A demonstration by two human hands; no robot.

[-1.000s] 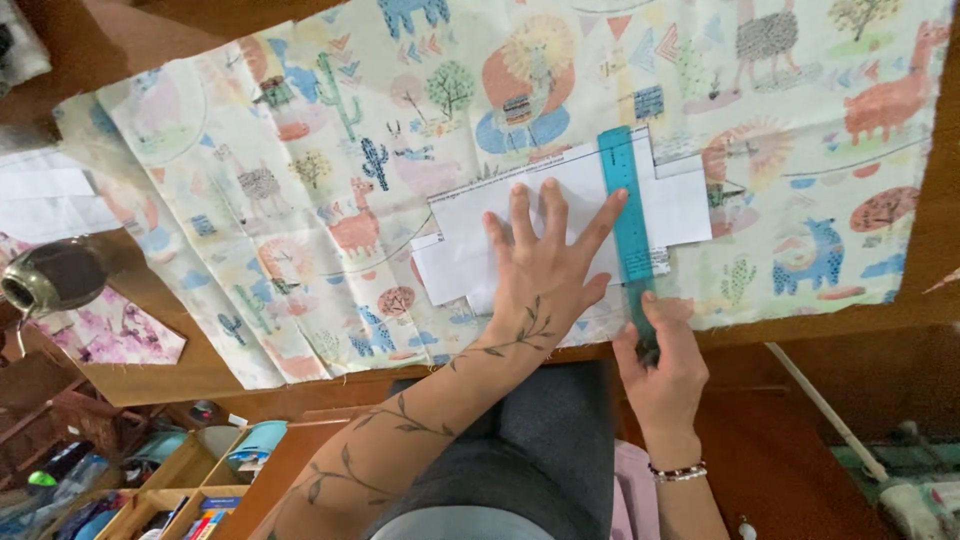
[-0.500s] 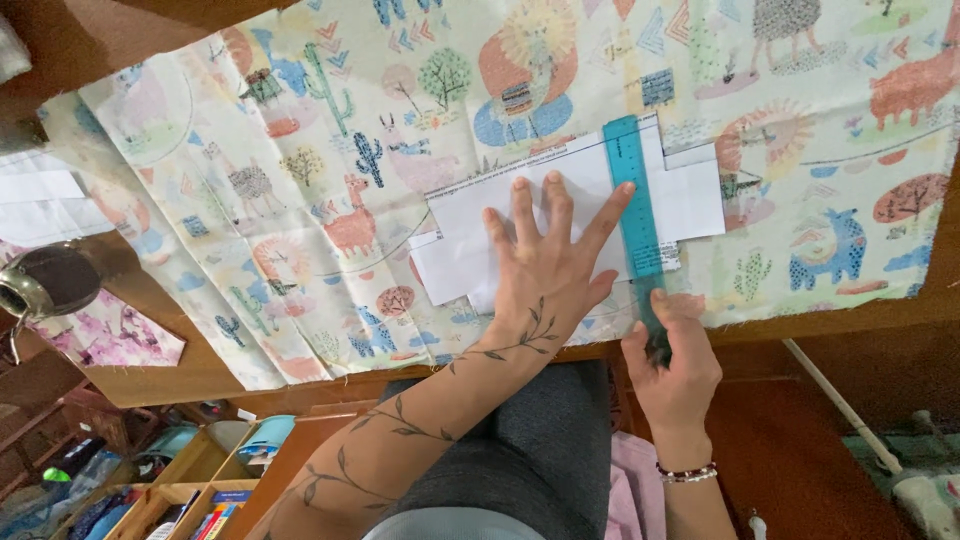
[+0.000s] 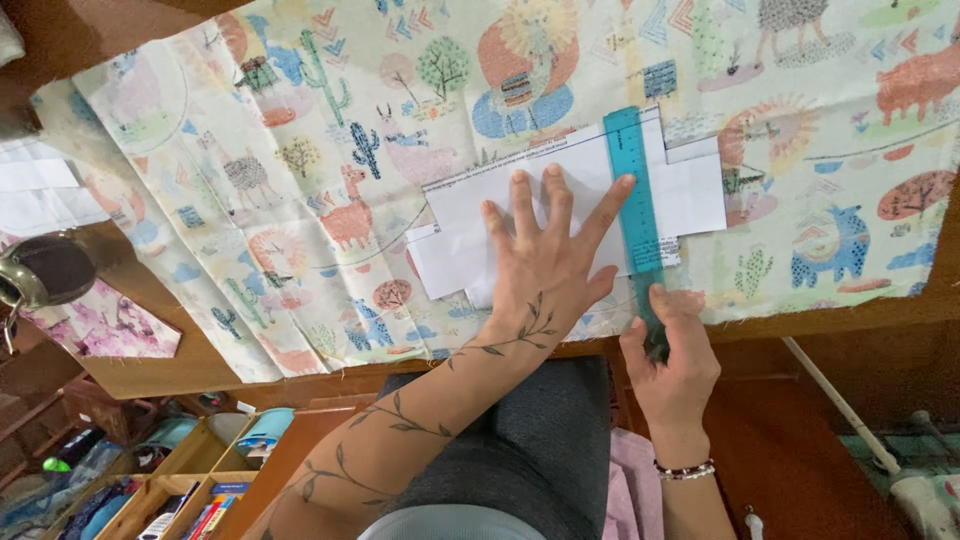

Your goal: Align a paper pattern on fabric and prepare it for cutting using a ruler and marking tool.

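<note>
A white paper pattern (image 3: pixel 690 190) lies on cream fabric (image 3: pixel 300 150) printed with llamas, cacti and trees, spread over a wooden table. My left hand (image 3: pixel 545 255) lies flat on the paper, fingers spread, with its outer finger against a teal ruler (image 3: pixel 632 190) that stands lengthwise across the pattern. My right hand (image 3: pixel 672 350) is at the table's near edge, closed on a dark slim tool (image 3: pixel 655 335) at the ruler's lower end; what kind of tool it is cannot be made out.
A wooden table edge (image 3: pixel 820 320) runs below the fabric. Pink printed fabric (image 3: pixel 110 325) and a round metal object (image 3: pixel 40 272) sit at left. Wooden boxes (image 3: pixel 170 480) with supplies stand on the floor lower left. A white rod (image 3: pixel 835 410) slants at right.
Both hands keep their places on the paper and ruler. The view has shifted slightly, so the fabric and pattern sit a little lower in frame.
</note>
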